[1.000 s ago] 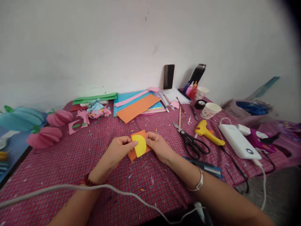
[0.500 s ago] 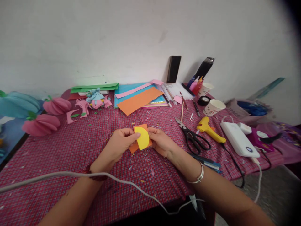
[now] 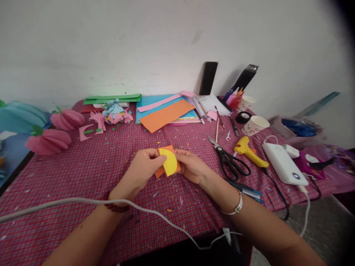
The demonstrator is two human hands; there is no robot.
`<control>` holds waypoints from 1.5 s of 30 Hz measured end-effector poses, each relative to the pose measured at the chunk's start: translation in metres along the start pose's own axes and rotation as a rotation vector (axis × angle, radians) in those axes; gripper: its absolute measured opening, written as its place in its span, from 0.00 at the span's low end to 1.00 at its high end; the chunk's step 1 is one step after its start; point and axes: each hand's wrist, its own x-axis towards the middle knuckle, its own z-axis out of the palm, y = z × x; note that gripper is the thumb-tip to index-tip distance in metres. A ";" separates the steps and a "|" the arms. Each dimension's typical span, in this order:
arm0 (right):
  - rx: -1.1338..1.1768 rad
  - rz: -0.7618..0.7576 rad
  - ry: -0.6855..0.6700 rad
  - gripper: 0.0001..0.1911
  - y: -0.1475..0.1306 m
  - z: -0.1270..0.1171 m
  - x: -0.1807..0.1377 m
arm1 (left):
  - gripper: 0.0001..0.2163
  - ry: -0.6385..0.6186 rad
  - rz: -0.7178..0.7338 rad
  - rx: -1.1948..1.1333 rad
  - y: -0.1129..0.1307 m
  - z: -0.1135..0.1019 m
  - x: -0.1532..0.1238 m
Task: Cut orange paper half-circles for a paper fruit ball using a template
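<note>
A yellow paper half-circle [image 3: 169, 162] lies against a folded piece of orange paper [image 3: 178, 168], both held up over the middle of the table. My left hand [image 3: 145, 164] pinches them from the left, its thumb pressing on the yellow half-circle's straight side. From the right, my right hand [image 3: 191, 165] grips the orange paper's edge between thumb and fingers. Some fingers of both hands are hidden behind the paper.
Black-handled scissors [image 3: 229, 159] and a yellow glue gun [image 3: 249, 152] lie at the right, near a white power bank [image 3: 284, 162]. Orange card [image 3: 166, 115] rests at the back. Pink paper pumpkins [image 3: 50, 141] stand left. A white cable [image 3: 144, 210] crosses in front.
My hands still hold the yellow half-circle against the orange paper, with almost no change in grip. The whole view has shifted slightly.
</note>
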 end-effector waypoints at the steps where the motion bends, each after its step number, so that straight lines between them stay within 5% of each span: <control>1: 0.005 -0.005 0.002 0.13 0.000 0.000 0.000 | 0.11 -0.004 0.000 0.008 0.000 0.000 0.000; 9: -0.038 -0.054 -0.003 0.16 -0.002 0.006 -0.006 | 0.13 0.003 0.022 0.015 0.004 0.001 -0.004; 16: 0.115 -0.117 -0.130 0.16 -0.009 0.008 -0.011 | 0.11 -0.307 0.172 -0.008 0.017 0.007 -0.015; 24: 0.063 -0.141 -0.175 0.16 -0.010 0.006 -0.013 | 0.14 -0.397 0.130 -0.035 0.004 0.007 -0.015; 30: -0.121 -0.241 -0.121 0.18 -0.013 0.005 -0.014 | 0.08 -0.154 0.141 0.010 0.009 0.009 -0.015; 36: -0.371 -0.440 -0.072 0.08 -0.019 0.008 -0.019 | 0.08 0.127 0.391 0.324 0.022 0.011 -0.022; 45: -0.717 -0.673 -0.075 0.02 -0.034 0.016 -0.033 | 0.08 0.101 0.657 0.700 0.013 0.009 -0.023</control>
